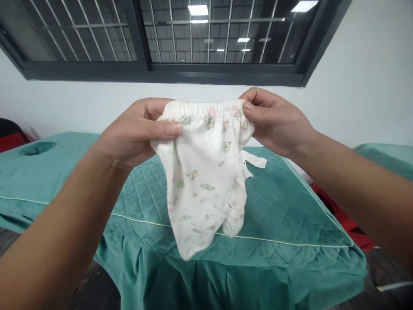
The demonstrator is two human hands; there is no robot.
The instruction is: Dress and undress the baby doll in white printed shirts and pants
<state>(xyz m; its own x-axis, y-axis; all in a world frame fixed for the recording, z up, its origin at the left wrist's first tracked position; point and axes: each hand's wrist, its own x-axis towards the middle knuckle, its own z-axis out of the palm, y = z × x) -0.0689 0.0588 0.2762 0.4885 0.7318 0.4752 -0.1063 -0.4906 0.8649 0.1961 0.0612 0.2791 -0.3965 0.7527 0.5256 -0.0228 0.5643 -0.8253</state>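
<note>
A small pair of white baby pants (203, 172) with a pale green, pink and yellow print hangs in the air in front of me, its elastic waistband at the top. My left hand (138, 129) pinches the left end of the waistband, thumb in front. At the right end, my right hand (274, 118) grips the band between thumb and fingers. The two legs dangle, the right one bunched and folded. Behind the pants a white piece of cloth (256, 159) lies on the bed, mostly hidden.
A bed with a green quilted cover (290, 206) stretches below, with a face hole (37, 148) at its left end. A dark-framed window (219, 73) with bars is set in the white wall (361, 86). Red material (345, 215) shows beyond the bed's right edge.
</note>
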